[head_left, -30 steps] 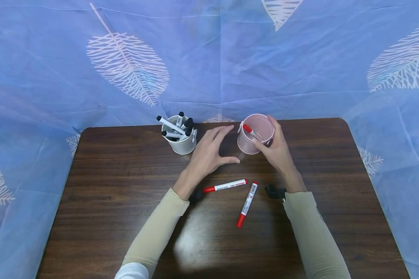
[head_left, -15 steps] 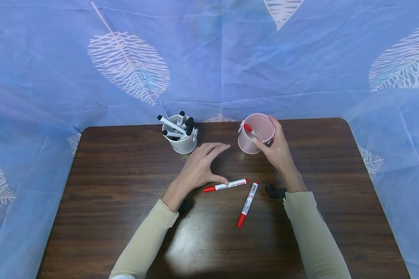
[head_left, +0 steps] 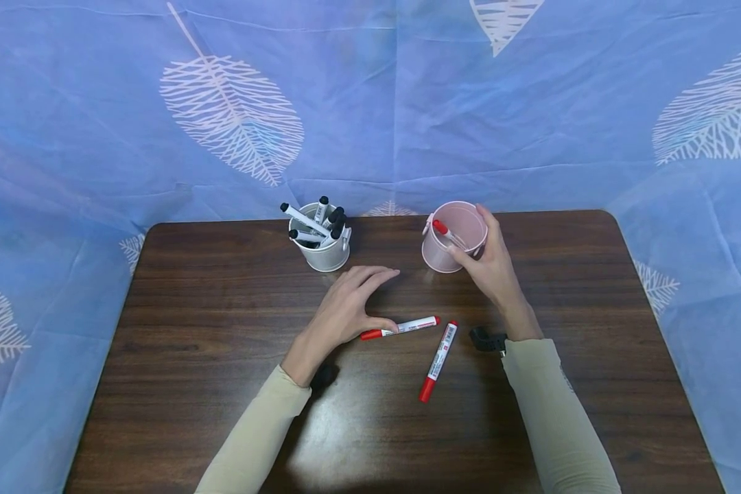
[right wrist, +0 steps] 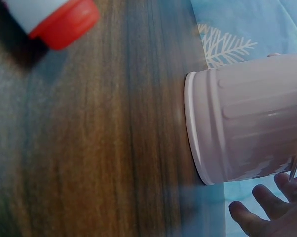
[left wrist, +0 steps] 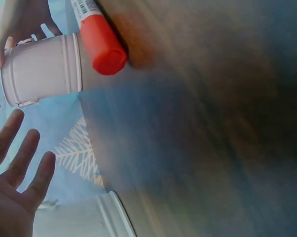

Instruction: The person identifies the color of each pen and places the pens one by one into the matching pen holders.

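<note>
A small pink bucket (head_left: pixel 442 254) stands upright near the table's back edge, with one red-capped marker (head_left: pixel 446 232) leaning inside. My right hand (head_left: pixel 490 271) holds it at the rim, thumb at the near side and fingers round the right. My left hand (head_left: pixel 339 309) is over the table with fingers spread and nothing between them. Below its thumb, in the head view, lies a red-and-white marker (head_left: pixel 414 325), its left end partly overlapped. A second red-and-white marker (head_left: pixel 440 360) lies to the right, pointing toward the front. In the left wrist view the fingers (left wrist: pixel 27 153) are apart.
A white bucket (head_left: pixel 326 258) holding several black-capped markers (head_left: pixel 305 221) stands at the back, left of the pink one. Behind the brown wooden table (head_left: pixel 191 329) hangs a blue cloth (head_left: pixel 346 103) with white leaf prints.
My left hand has drawn back from beside the pink bucket, toward the front and left, to the lying marker. The right hand and the pink bucket stay in place.
</note>
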`<move>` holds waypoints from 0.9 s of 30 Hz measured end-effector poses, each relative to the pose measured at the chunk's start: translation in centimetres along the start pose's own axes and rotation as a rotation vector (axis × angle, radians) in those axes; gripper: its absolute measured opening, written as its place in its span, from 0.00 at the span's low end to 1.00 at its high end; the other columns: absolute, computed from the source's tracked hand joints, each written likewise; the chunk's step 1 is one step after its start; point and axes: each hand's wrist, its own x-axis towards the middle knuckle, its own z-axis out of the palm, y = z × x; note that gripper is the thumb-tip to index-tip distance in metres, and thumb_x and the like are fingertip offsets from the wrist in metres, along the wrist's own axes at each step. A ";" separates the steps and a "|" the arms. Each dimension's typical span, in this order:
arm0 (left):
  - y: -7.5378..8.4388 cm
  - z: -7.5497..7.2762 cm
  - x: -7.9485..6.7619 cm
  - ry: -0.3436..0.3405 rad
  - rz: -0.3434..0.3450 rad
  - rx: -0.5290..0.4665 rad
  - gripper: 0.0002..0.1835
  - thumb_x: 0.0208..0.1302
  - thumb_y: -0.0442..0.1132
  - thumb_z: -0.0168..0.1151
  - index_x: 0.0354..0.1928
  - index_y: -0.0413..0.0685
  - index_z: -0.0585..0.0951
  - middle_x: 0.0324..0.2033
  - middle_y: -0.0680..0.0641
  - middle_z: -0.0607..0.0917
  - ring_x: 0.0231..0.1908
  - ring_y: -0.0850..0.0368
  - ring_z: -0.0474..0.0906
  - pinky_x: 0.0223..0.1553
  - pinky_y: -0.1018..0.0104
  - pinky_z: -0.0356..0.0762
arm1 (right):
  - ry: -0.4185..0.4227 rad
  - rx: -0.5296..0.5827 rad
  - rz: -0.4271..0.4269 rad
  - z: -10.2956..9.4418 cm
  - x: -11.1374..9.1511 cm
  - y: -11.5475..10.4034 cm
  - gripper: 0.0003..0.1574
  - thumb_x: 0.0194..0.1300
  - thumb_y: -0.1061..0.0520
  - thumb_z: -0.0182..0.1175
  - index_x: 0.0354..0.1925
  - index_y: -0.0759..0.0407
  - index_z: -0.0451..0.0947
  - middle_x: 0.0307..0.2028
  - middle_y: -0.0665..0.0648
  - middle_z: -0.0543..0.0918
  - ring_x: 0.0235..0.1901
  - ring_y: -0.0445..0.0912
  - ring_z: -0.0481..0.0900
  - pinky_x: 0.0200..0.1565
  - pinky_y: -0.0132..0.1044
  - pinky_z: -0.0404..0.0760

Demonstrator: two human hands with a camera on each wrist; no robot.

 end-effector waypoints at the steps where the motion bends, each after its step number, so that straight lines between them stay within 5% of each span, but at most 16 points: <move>1: 0.0 0.0 -0.1 0.004 0.003 -0.002 0.52 0.40 0.66 0.78 0.70 0.57 0.71 0.63 0.51 0.75 0.62 0.54 0.70 0.62 0.54 0.67 | -0.001 -0.001 -0.003 0.0 -0.1 -0.4 0.55 0.61 0.63 0.68 0.77 0.62 0.46 0.70 0.69 0.59 0.67 0.66 0.60 0.65 0.66 0.59; 18: 0.1 0.6 -2.4 -0.078 -0.046 0.002 0.41 0.50 0.59 0.77 0.67 0.59 0.75 0.62 0.53 0.76 0.62 0.55 0.70 0.62 0.54 0.67 | -0.003 -0.027 -0.004 0.0 -0.2 -0.5 0.55 0.62 0.62 0.68 0.77 0.61 0.47 0.70 0.69 0.59 0.66 0.66 0.61 0.65 0.66 0.60; 27: 0.4 0.9 -3.1 -0.085 -0.039 0.002 0.39 0.47 0.58 0.79 0.63 0.58 0.79 0.60 0.53 0.78 0.60 0.55 0.71 0.60 0.53 0.69 | 0.025 -0.061 -0.025 0.2 0.7 3.5 0.58 0.60 0.59 0.71 0.78 0.48 0.48 0.72 0.60 0.60 0.68 0.59 0.62 0.66 0.63 0.61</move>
